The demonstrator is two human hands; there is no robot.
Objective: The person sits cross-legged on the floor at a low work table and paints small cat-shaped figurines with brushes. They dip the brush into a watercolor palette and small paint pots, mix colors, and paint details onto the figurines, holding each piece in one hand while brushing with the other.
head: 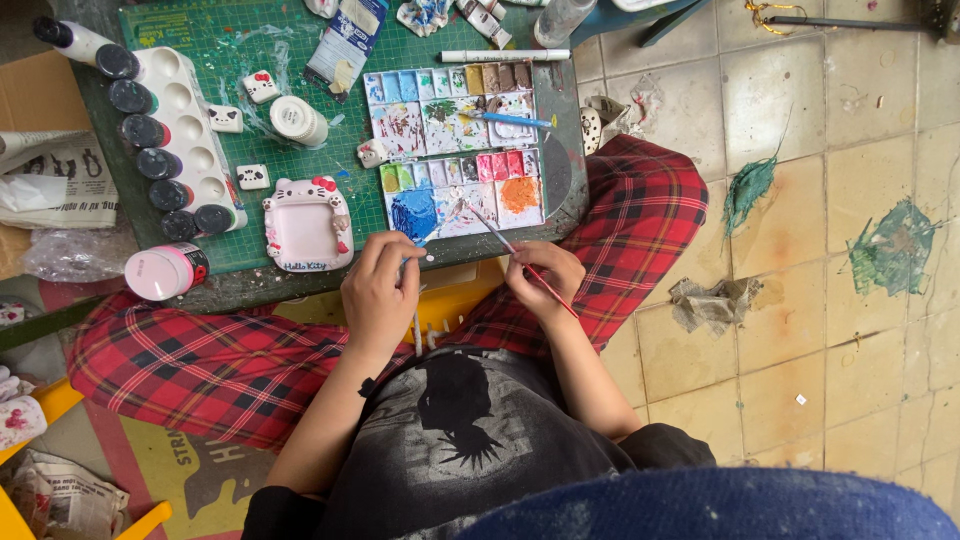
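My right hand (545, 275) grips a thin red-handled paintbrush (520, 255), whose tip reaches the lower edge of an open watercolour palette (455, 150) with many coloured wells. My left hand (380, 290) is closed around a small object with a thin white stick below it; what it is I cannot tell. Both hands hover at the near edge of a low table covered by a green cutting mat (230, 45), above my crossed legs in red plaid trousers. A pink cat-shaped ceramic frame (308, 225) lies just left of my left hand.
A row of dark-capped paint bottles (150, 130) lines a white well tray (190, 120) at left. Small cat figures (260, 87), a white jar (298, 120), a pink jar (165, 270), a blue brush (500, 118) and a white marker (505, 55) lie about. The tiled floor holds green stains (890, 250) and crumpled paper (710, 300).
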